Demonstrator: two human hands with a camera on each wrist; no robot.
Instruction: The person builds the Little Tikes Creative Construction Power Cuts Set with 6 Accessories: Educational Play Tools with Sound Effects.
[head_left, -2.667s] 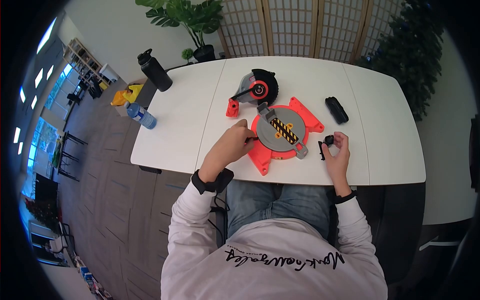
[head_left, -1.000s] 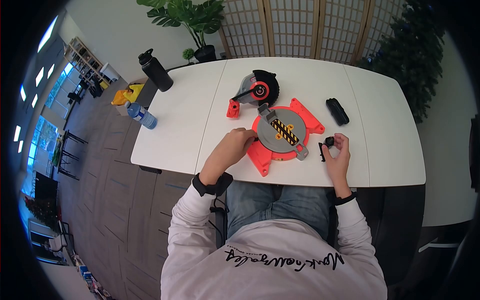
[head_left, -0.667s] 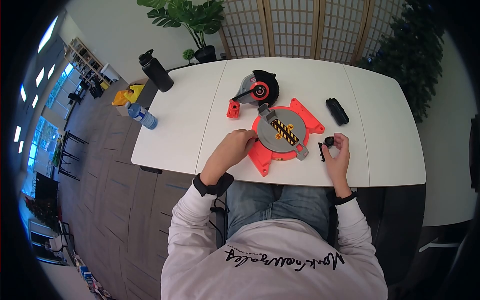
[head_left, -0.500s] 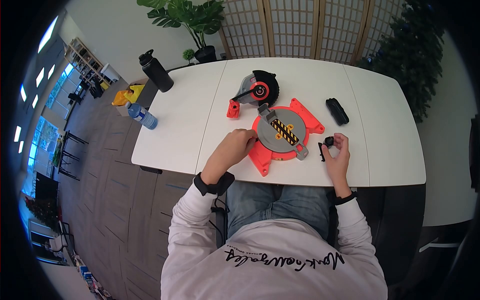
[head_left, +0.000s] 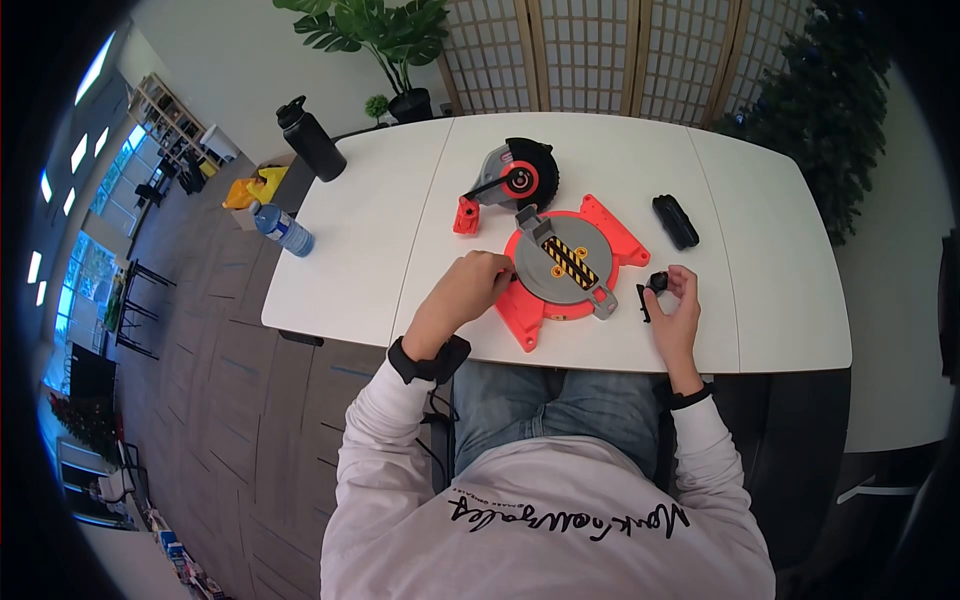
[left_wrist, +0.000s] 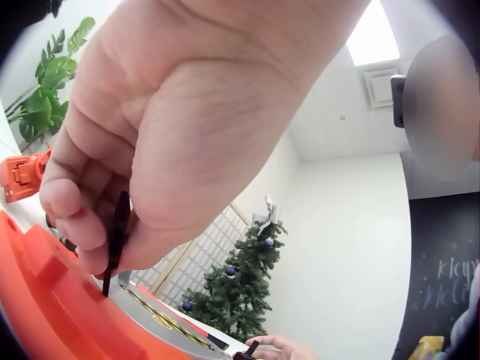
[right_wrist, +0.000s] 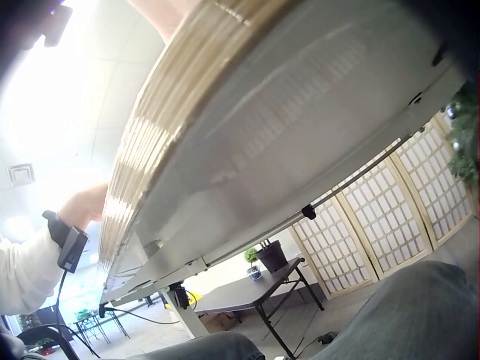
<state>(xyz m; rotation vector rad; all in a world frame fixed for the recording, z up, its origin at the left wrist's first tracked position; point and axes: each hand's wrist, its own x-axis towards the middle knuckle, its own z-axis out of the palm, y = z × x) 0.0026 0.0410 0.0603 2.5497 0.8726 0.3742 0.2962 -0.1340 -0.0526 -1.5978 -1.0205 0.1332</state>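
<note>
The red base with its grey turntable (head_left: 565,262) lies on the white table. At its left edge my left hand (head_left: 462,292) pinches a thin black piece, and in the left wrist view that black piece (left_wrist: 116,244) stands upright between thumb and fingers, its lower end at the red base (left_wrist: 52,300). To the right of the base, my right hand (head_left: 676,318) holds a small black part (head_left: 658,281) between thumb and fingers. Behind the base is a grey saw body with a black guard (head_left: 530,175) and a red handle (head_left: 466,216). The right wrist view mostly shows the table's underside.
A black case (head_left: 675,221) lies at the right of the table (head_left: 770,300). A black bottle (head_left: 311,140) and a clear water bottle (head_left: 284,230) stand at the left. Behind the table are a potted plant (head_left: 408,104) and a folding screen (head_left: 585,60).
Compared with the earliest frame, my left hand's fingers are turned a little and lie closer over the black piece. My right hand has hardly moved.
</note>
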